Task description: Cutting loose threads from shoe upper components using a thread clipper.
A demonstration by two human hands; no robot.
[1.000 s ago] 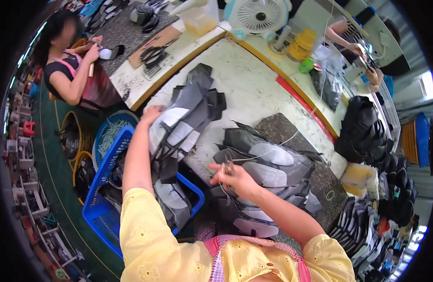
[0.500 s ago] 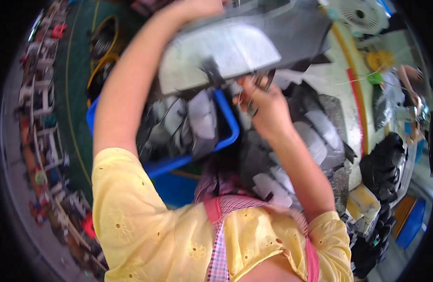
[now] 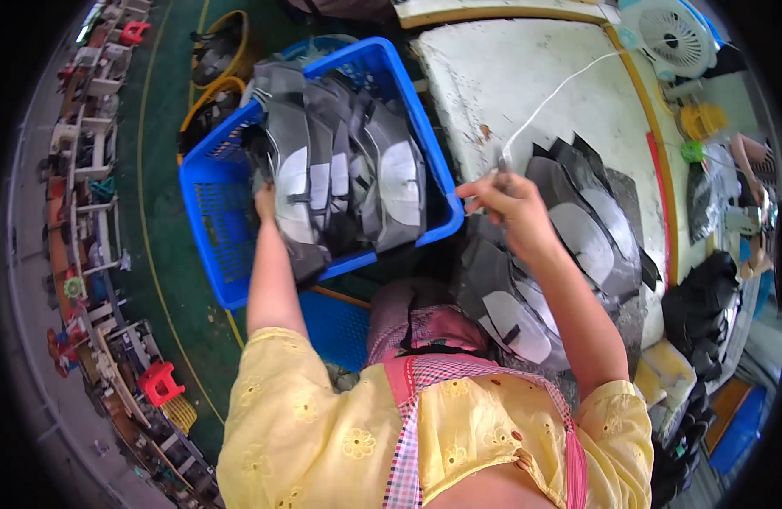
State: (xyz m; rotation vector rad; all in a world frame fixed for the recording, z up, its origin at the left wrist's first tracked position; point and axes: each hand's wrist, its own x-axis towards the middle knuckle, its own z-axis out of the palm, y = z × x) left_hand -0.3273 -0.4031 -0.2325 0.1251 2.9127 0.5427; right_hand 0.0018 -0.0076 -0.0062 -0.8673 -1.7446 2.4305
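Note:
My left hand point(image 3: 266, 202) is inside the blue plastic basket point(image 3: 455, 214), its fingers closed at the left edge of a dark grey fabric panel point(image 3: 294, 182) with a white patch. Several similar panels point(image 3: 399, 174) stand packed beside it in the basket. Over the gap between basket and table, my right hand point(image 3: 516, 208) is raised with bent fingers around small scissors point(image 3: 504, 159), which are mostly hidden by the hand. Under my right forearm, more grey panels with white rounded patches point(image 3: 583, 240) lie in a loose pile.
A white worktable point(image 3: 526, 81) stands at the right, with a white cord point(image 3: 554, 92) across it and a fan point(image 3: 669, 36) at its far corner. Black-and-yellow baskets point(image 3: 225, 51) are on the green floor. Another person's arm point(image 3: 751, 161) shows at the far right.
The large grey panel with the white patch, blurred in front of me before, is down in the basket. My left hand has dropped into the basket; my right hand has moved right.

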